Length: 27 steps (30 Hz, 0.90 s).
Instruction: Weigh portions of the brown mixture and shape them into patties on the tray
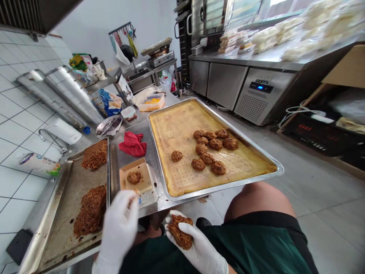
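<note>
My right hand (194,243), in a white glove, is closed around a lump of brown, crumbly filling (180,232) in front of my lap. My gloved left hand (122,219) is blurred, its fingers curled together by the near edge of a small scale (149,198); whatever may be between the fingertips is too smeared to name. On the scale sits a cardboard box (145,182) with a small clump of filling (134,177) in it. Several rounded balls of filling (216,144) lie on a large metal tray (281,170) lined with a yellowish sheet (173,121).
At left, a dark baking tray (64,213) holds two heaps of filling (90,209). A red cloth (133,144), a foil-like oval dish (109,126) and a plastic tub (149,102) stand farther back. Wrapped packages (268,38) cover a steel counter at right.
</note>
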{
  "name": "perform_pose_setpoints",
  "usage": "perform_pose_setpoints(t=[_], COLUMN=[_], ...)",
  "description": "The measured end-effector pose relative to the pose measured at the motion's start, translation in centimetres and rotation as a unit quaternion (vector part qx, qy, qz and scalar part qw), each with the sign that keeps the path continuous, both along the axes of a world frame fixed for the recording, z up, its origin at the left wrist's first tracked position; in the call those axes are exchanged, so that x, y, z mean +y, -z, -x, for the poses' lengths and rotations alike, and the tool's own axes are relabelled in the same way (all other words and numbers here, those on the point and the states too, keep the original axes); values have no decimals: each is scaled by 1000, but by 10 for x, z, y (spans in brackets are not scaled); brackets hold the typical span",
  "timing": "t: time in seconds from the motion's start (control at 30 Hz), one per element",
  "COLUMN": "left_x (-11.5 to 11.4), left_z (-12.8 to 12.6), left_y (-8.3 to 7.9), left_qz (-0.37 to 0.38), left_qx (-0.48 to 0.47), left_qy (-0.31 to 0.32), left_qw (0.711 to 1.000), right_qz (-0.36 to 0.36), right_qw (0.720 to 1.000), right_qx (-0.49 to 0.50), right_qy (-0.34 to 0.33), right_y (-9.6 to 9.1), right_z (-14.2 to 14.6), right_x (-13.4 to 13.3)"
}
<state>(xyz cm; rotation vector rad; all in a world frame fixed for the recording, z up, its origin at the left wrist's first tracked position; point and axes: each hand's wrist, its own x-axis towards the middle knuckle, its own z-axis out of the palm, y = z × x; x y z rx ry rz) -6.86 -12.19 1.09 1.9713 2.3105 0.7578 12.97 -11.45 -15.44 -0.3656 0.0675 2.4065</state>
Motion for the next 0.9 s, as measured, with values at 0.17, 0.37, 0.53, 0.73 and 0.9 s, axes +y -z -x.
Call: perform_pose_setpoints(t=[0.17,0.37,0.53,0.73,0.9], left_x=[-38,-43,-41,-40,-34], left_z=[-56,-56,-47,-51,-58], left_y=[70,80,71,76,70], left_qz=[57,85,102,151,183], left_qx=[-17,-92,-94,-91,-108], left_qy=[117,84,94,106,91], left_qw=[991,989,986,979,973], right_qz=[-55,-96,-141,-127,-146], right_qw=[998,993,986,983,981], right_qx=[14,-47,-60,-121,-120], right_qy=[10,-57,-65,-50,-38], right_y=[-8,-13,-16,-12,-17], right_z=[1,4,3,7,7], right_x=[0,2,3,1,4])
